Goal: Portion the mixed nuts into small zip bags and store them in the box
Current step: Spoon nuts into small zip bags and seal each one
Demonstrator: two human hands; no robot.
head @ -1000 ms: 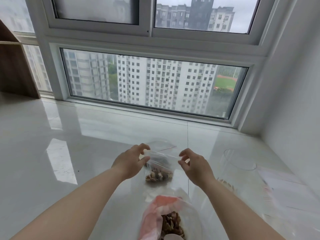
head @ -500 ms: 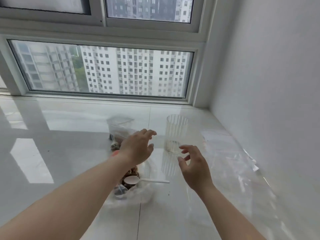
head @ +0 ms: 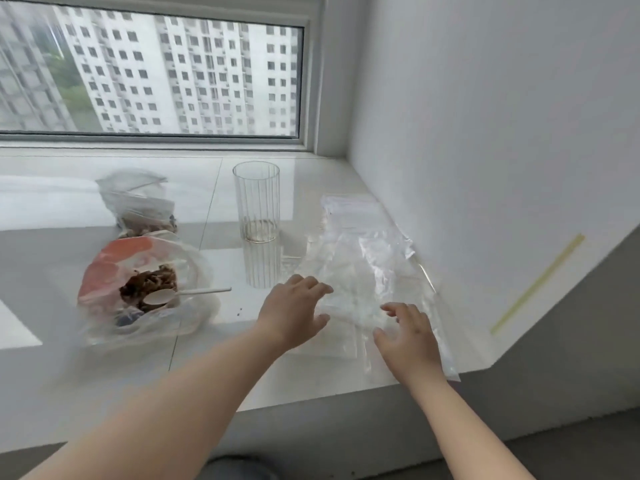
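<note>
Stack of empty zip bags (head: 360, 258) flat on white surface (head: 194, 216), left hand (head: 294, 315) fingers spread at its near-left edge, right hand (head: 408, 337) fingers spread loosely over its near end, contact indeterminate.

Glass (head: 256, 202): we see it on the sill (head: 69, 375), centre.
Filled bag (head: 138, 206): at the glass's 9 o'clock.
Nut bag (head: 138, 289): at its 7 o'clock, spoon (head: 173, 295) in it.
Empty bags (head: 367, 258): at its 4 o'clock, by the wall (head: 485, 116).
Hands: left hand (head: 294, 313) and right hand (head: 408, 337) at the empty bags' 6 o'clock end.
</note>
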